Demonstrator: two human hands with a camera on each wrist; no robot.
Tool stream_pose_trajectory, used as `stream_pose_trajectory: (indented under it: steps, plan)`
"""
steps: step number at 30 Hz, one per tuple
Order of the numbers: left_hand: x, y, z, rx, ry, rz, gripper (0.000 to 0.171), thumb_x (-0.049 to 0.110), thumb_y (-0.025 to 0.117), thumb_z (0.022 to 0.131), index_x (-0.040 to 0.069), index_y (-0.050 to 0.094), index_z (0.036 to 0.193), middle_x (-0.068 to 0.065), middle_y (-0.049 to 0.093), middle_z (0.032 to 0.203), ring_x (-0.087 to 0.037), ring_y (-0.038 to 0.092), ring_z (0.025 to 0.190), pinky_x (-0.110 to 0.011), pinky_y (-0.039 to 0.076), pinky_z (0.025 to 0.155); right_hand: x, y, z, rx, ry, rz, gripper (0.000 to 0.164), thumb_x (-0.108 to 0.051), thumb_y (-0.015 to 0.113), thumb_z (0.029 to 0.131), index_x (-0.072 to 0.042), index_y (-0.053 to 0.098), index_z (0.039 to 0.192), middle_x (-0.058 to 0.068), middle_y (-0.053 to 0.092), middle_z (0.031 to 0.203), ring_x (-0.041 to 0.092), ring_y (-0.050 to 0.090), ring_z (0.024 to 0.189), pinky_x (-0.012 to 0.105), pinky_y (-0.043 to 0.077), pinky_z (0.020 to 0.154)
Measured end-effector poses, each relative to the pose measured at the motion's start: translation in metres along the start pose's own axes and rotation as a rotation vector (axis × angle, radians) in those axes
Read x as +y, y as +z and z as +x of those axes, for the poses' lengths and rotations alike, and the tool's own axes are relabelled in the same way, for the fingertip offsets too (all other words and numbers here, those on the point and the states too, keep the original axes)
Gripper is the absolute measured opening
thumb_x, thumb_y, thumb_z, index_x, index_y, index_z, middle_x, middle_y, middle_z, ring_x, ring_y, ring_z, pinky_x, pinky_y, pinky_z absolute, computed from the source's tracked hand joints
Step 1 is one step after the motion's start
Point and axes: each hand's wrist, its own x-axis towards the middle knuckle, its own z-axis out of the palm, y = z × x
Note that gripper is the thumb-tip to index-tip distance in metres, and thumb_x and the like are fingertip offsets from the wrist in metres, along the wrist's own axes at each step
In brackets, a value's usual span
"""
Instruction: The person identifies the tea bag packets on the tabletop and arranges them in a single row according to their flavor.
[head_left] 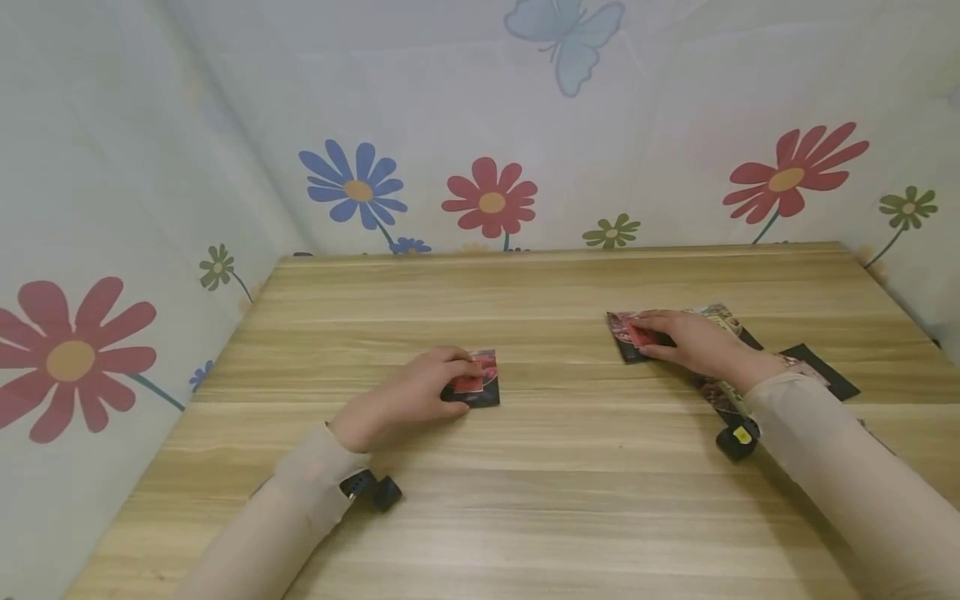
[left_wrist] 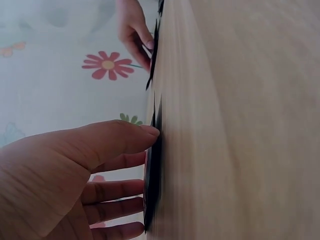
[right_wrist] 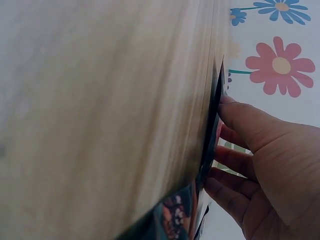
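In the head view my left hand (head_left: 420, 385) rests over a small flat packet (head_left: 486, 393), black with a red and pink print, on the table. The left wrist view shows the thumb at one end of this black packet (left_wrist: 153, 170), with the other fingers extended and spread along it. Farther right, my right hand (head_left: 701, 340) lies over a similar packet (head_left: 621, 333). Its thumb touches the edge of that dark packet (right_wrist: 212, 125) in the right wrist view, and the fingertips touch its face. Part of each packet is hidden beneath the hand.
More dark printed packets (head_left: 723, 317) lie overlapping under the right forearm, one black packet (head_left: 832, 375) sticking out to the right. The wood-grain table (head_left: 540, 467) ends at a flowered cloth (head_left: 420, 100) behind and at the left. Each wrist carries a small black camera.
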Motion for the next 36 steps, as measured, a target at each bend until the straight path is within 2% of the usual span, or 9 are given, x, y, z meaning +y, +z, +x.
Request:
stream_pose_trajectory:
  steps: [13, 22, 29, 36]
  plan:
    - [-0.014, -0.009, -0.009, -0.03, -0.003, -0.005, 0.05, 0.021, 0.071, 0.085, 0.011, 0.058, 0.132, -0.013, 0.05, 0.14, -0.033, 0.048, 0.127, -0.048, 0.041, 0.107, 0.0, 0.001, 0.001, 0.0, -0.003, -0.001, 0.053, -0.028, 0.061, 0.095, 0.0, 0.05, 0.139, 0.027, 0.049, 0.14, 0.046, 0.048, 0.126, 0.059, 0.04, 0.103]
    - [-0.024, -0.011, -0.016, -0.034, -0.051, -0.043, 0.049, 0.017, 0.072, 0.083, 0.013, 0.059, 0.13, -0.013, 0.049, 0.14, -0.033, 0.047, 0.128, -0.049, 0.041, 0.108, -0.002, 0.0, 0.002, -0.005, 0.001, 0.004, 0.053, -0.027, 0.061, 0.095, -0.001, 0.049, 0.139, 0.027, 0.048, 0.141, 0.046, 0.048, 0.127, 0.059, 0.041, 0.103]
    - [-0.032, -0.012, -0.017, -0.018, -0.056, -0.019, 0.048, 0.014, 0.072, 0.08, 0.013, 0.061, 0.127, -0.015, 0.05, 0.138, -0.033, 0.049, 0.126, -0.049, 0.043, 0.106, -0.003, -0.001, 0.002, -0.012, 0.001, 0.002, 0.054, -0.028, 0.061, 0.095, 0.0, 0.048, 0.14, 0.027, 0.047, 0.142, 0.047, 0.047, 0.127, 0.059, 0.04, 0.103]
    - [-0.033, -0.013, -0.018, -0.008, -0.062, 0.004, 0.052, 0.015, 0.072, 0.079, 0.011, 0.059, 0.129, -0.016, 0.049, 0.139, -0.034, 0.048, 0.125, -0.049, 0.044, 0.103, -0.002, -0.001, 0.002, -0.01, 0.002, -0.007, 0.054, -0.028, 0.061, 0.095, 0.001, 0.049, 0.139, 0.027, 0.048, 0.141, 0.047, 0.047, 0.127, 0.059, 0.04, 0.103]
